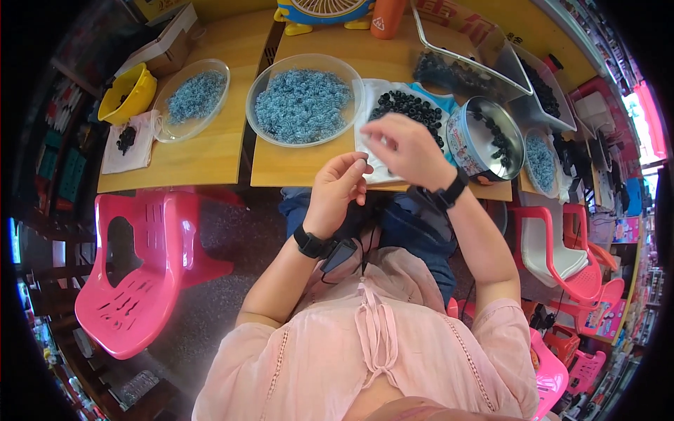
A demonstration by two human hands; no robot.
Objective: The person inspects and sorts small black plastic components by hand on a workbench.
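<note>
Wears a pink blouse [421,344], nearest the camera, and black bands [309,242] on both wrists. Presses thumb and forefinger of the left hand [335,188] together over the near edge of the bench [281,167]; cannot tell of anything small pinched between them. Lifts the right hand [414,153] just beside, blurred, with fingers bent; cannot tell whether to call that grip spread or pinching. Has black rings [419,109] heaped on a white bag [372,91] just beyond the right hand, with more in a round tin [467,146] to the right. Has blue coils [302,105] piled in a clear bowl [302,62] beyond the left hand.
</note>
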